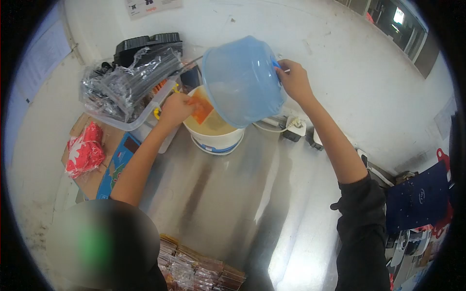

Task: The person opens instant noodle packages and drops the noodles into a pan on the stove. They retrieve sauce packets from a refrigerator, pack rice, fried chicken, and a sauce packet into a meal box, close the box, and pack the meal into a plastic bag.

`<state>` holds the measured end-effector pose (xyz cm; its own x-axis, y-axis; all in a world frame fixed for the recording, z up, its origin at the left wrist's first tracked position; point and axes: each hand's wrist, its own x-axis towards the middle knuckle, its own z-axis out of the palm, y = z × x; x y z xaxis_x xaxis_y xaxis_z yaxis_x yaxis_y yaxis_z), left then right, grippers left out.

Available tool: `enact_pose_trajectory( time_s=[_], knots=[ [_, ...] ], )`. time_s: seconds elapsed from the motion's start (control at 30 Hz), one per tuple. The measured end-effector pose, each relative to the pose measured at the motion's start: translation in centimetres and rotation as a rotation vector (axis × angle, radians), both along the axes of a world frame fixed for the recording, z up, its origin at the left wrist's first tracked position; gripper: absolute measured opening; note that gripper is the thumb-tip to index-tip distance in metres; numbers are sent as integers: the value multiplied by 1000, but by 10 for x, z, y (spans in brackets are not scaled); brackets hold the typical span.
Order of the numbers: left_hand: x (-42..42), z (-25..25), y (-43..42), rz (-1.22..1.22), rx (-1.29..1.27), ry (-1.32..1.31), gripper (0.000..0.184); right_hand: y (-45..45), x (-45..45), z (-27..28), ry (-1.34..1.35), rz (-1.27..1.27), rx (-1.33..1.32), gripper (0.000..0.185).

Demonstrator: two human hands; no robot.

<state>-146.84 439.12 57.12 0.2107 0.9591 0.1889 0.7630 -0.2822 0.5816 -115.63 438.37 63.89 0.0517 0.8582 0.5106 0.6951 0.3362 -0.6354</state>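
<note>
My left hand (pixel 175 110) is closed on an orange-red packet (pixel 200 109), held at the mouth of a white bucket (pixel 216 141). The bucket stands on the metal table with its wire handle hanging at the front, and its inside looks yellowish. In my right hand (pixel 294 82) is the rim of a translucent blue plastic tub (pixel 240 80). The tub is raised and tilted above the right side of the bucket, covering part of its opening. A small blue and white piece shows at my right fingers; I cannot tell whether it belongs to the tub.
A clear bin (pixel 138 123) with plastic-wrapped black containers (pixel 145 63) stands left of the bucket. Farther left, a red packet (pixel 86 150) lies on cardboard. Plugs (pixel 293 128) and a cable lie along the wall. Wrapped packets (pixel 199 266) fill the table's near edge beside a blurred round shape.
</note>
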Motion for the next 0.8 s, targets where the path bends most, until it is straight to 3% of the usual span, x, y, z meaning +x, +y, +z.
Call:
enact_pose_trajectory(
  time_s=[0.07, 0.13, 0.17, 0.23, 0.4, 0.5, 0.57, 0.63, 0.7, 0.8],
  knots=[
    [-24, 5, -28, 81, 29, -74, 27, 0, -12, 1, -5, -12, 18, 22],
    [-51, 6, -57, 262, -222, -307, 26, 0, -34, 9, -85, -37, 20, 23],
    [-58, 5, -77, 276, -211, -307, 26, 0, -49, 13, -167, -75, 12, 24],
    [-61, 15, -126, 253, -299, -745, 27, 1, -80, 16, -212, -80, -2, 25],
    [-76, 18, -203, 250, -296, -1056, 29, 15, -147, 3, -407, -45, -209, 27],
    [-80, 26, -237, 298, -275, -1157, 32, 5, -169, -13, -461, -107, -33, 24],
    [-79, 34, -254, 268, -237, -1184, 31, -43, -176, -13, -328, 45, 438, 29],
    [-74, 38, -268, 204, -212, -1199, 31, -116, -183, 5, 84, 594, -55, 38],
    [-65, 42, -283, -16, -188, -1126, 31, -182, -182, 21, 307, 759, -528, 38],
    [-43, 56, -318, -200, -251, -1082, 32, -247, -162, 47, 362, 837, -657, 30]
  ],
)
